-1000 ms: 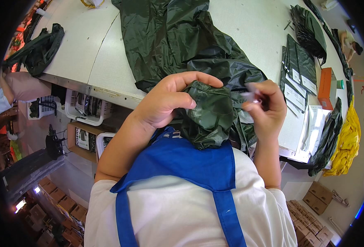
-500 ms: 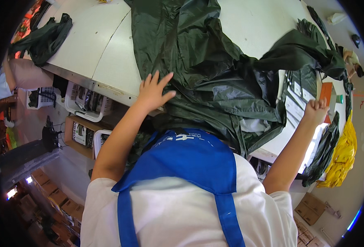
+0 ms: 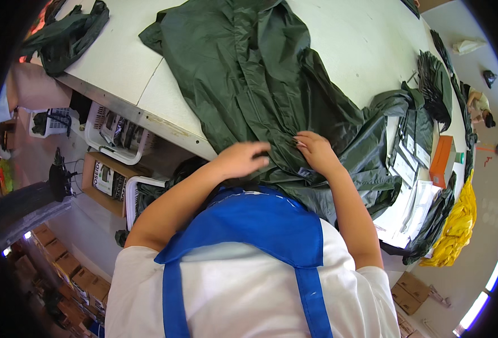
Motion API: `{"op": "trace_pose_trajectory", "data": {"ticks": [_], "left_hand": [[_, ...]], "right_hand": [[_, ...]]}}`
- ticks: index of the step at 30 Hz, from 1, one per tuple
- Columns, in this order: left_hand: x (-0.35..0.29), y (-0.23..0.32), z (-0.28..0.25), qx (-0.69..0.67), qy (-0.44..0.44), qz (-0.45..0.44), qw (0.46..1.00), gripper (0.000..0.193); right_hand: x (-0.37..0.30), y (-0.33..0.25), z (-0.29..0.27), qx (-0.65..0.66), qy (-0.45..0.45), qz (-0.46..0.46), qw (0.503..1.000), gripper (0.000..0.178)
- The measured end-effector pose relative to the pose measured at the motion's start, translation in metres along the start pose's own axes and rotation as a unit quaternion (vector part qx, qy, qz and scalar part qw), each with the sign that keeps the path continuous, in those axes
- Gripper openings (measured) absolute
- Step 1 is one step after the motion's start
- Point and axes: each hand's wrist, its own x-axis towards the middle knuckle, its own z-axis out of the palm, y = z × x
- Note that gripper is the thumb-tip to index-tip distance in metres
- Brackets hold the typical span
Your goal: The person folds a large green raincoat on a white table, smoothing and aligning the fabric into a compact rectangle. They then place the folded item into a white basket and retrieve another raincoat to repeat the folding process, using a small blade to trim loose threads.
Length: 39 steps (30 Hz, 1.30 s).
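Observation:
A dark green rain jacket (image 3: 226,73) of shiny, creased fabric lies spread on the white table, its near edge against my blue apron. My left hand (image 3: 242,160) is over its near part, fingers apart and slightly blurred, holding nothing. Close by on the right, my right hand (image 3: 318,153) has its fingertips drawn together on the jacket's fabric, pinching a fold near the front seam. One sleeve of the jacket stretches out to the right, bunched up beside papers.
At right are packaged labels (image 3: 404,163), an orange box (image 3: 441,161) and a yellow plastic bundle (image 3: 454,225). Another dark garment (image 3: 71,42) lies far left, near a person's arm. Below the table edge (image 3: 164,128) stand a white basket (image 3: 99,138) and a carton (image 3: 91,188).
My right hand has come in from the far right to the jacket's middle. My left hand has shifted lower and right. The jacket lies flatter, its right sleeve let down onto the table.

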Motion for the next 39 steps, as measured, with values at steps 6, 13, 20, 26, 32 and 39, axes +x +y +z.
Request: {"op": "trace_pose_trajectory", "data": {"ticks": [6,13,20,26,32,39], "left_hand": [[0.069,-0.019,-0.028,-0.457,0.329,-0.190,0.804,0.044],[0.078,0.014,-0.053,-0.672,0.214,0.023,0.709,0.029],[0.084,0.051,-0.064,-0.682,0.232,0.096,0.687,0.021],[0.089,0.071,-0.064,-0.171,0.437,0.112,0.876,0.019],[0.089,0.083,-0.069,-0.234,0.358,0.082,0.900,0.018],[0.112,0.028,-0.086,-0.150,0.305,0.092,0.936,0.017]], "right_hand": [[-0.006,-0.012,-0.016,0.146,-0.016,0.056,0.988,0.021],[0.112,-0.064,-0.096,0.222,0.034,-0.113,0.968,0.035],[0.198,-0.048,-0.141,0.218,-0.235,-0.102,0.942,0.029],[0.162,-0.037,-0.134,0.418,-0.148,-0.037,0.895,0.032],[0.167,-0.047,-0.149,0.321,-0.193,-0.131,0.918,0.030],[0.164,0.024,-0.171,0.415,-0.133,-0.035,0.899,0.026]]}}
